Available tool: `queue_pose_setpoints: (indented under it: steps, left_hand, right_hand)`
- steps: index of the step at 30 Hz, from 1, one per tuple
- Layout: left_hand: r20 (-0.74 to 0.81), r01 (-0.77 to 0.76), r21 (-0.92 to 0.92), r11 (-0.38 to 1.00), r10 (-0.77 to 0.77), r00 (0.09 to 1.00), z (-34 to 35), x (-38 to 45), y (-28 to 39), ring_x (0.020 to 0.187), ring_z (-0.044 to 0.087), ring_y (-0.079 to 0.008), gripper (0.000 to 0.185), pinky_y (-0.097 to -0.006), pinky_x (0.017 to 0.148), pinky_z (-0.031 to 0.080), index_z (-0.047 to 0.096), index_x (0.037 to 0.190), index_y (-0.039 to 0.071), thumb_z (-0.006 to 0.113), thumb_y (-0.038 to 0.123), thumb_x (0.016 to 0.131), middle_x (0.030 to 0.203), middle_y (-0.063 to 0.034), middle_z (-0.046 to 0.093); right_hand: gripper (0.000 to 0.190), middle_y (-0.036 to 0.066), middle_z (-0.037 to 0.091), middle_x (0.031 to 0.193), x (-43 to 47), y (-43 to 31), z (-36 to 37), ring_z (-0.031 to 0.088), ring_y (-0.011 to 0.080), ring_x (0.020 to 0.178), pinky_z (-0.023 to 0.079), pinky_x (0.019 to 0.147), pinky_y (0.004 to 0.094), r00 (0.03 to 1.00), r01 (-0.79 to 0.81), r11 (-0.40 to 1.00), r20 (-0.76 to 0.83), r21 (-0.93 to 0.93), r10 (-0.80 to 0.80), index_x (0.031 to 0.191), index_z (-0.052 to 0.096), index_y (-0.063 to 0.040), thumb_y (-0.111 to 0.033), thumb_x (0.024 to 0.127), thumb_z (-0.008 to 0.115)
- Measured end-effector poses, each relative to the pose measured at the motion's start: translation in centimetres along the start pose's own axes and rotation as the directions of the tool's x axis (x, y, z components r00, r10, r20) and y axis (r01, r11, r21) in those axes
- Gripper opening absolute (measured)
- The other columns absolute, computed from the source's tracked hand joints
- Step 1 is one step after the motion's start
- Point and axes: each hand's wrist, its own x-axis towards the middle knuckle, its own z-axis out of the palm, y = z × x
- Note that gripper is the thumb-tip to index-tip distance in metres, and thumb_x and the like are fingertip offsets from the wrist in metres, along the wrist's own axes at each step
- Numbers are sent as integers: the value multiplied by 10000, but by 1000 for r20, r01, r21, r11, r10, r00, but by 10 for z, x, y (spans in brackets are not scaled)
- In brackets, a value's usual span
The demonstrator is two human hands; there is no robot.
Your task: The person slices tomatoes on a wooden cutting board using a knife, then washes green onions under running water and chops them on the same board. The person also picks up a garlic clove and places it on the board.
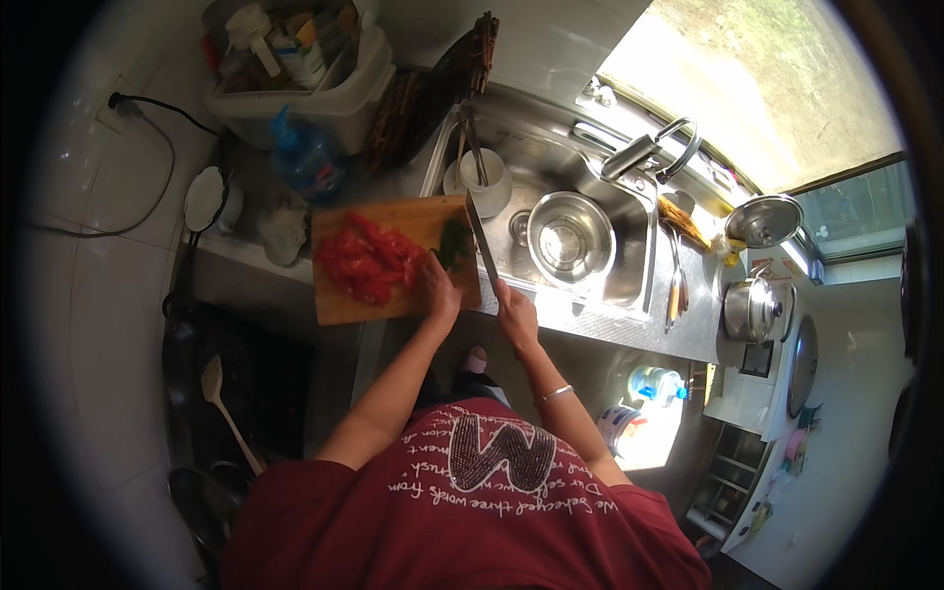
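A wooden cutting board (398,310) spans the counter by the sink's left edge. Cut red pieces, apparently tomato (361,258), are heaped over its left and middle part, with chopped greens (455,242) towards its right. My left hand (442,290) is at the board's near right part, next to the red pieces; its fingers are partly hidden, so its grip is unclear. My right hand (515,313) grips the handle of a kitchen knife (483,240), whose blade points away from me along the board's right edge.
Right of the board, the steel sink (634,295) holds a metal basin (571,240) and white bowls (485,181) with utensils. A blue pump bottle (306,162) stands behind the board. At lower left are a dark wok (181,369) and a spatula (212,380); a lidded steel pot (748,310) is far right.
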Motion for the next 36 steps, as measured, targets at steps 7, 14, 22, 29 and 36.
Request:
queue_pose_setpoints:
  steps: [7, 14, 22, 29, 36]
  left_hand:
    - [30, -79, -41, 996, 80, 996, 16, 40, -17, 1001, 568, -456, 361, -494, 797, 475, 479, 1156, -31, 542, -20, 801, 1082, -282, 582]
    - [127, 62, -129, 990, -46, 991, -5, 90, -8, 1024, 562, -453, 397, -506, 819, 467, 463, 1209, -32, 546, -21, 821, 1091, -281, 588]
    - [110, -49, -175, 983, 69, 992, -70, 94, -8, 949, 608, -364, 429, -411, 810, 483, 515, 1198, -34, 670, 89, 818, 1027, -204, 617]
    - [84, -73, -282, 957, 100, 991, -103, 73, -19, 800, 554, -184, 305, -294, 732, 488, 570, 1123, 13, 639, 61, 830, 1148, -125, 506]
    - [102, -129, -384, 914, 181, 978, -101, 53, 15, 802, 514, -158, 280, -282, 726, 463, 567, 1113, 4, 600, 41, 838, 1147, -94, 492]
  right_hand:
    - [613, 264, 619, 793, -6, -19, 21, 578, 476, 833, 433, 729, 519, 1000, 6, 1000, 29, -18, -6, 890, 644, -29, -566, 955, 354]
    - [585, 261, 617, 792, -2, -42, 26, 581, 468, 844, 433, 719, 515, 998, 26, 993, 67, -113, -18, 895, 646, -41, -553, 953, 370]
    - [592, 267, 629, 829, -6, -33, 4, 581, 477, 848, 435, 732, 542, 994, 29, 999, 108, -13, -28, 905, 639, -44, -550, 962, 337]
    - [601, 227, 621, 727, -28, -18, -6, 634, 341, 690, 486, 652, 430, 996, -14, 923, 89, 385, -22, 932, 640, 2, -544, 961, 392]
    - [527, 14, 458, 537, -84, -20, -60, 426, 103, 412, 355, 386, 254, 943, -331, 561, 293, 758, 161, 702, 499, -89, -523, 979, 388]
